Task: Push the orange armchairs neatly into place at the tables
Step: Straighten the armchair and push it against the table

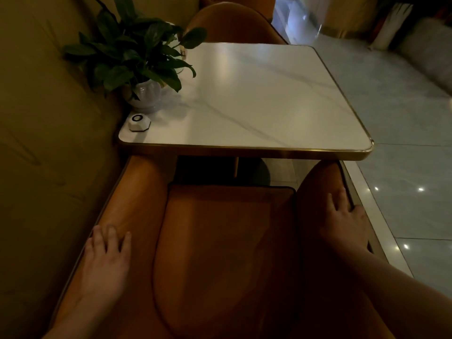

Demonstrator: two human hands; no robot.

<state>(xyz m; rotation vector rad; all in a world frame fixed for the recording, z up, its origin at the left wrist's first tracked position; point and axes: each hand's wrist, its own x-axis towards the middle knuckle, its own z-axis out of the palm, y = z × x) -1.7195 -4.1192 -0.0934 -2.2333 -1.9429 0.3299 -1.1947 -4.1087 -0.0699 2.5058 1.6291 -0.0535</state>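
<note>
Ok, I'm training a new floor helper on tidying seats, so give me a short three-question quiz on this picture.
1. True or false: the left hand and right hand each rest on an armrest of the near armchair.
2. What sits on the table beside the potted plant? A) a cup B) a white call button C) a menu
3. Fill in: the second orange armchair stands at the table's ___ side.
Key: 1 true; 2 B; 3 far.
</note>
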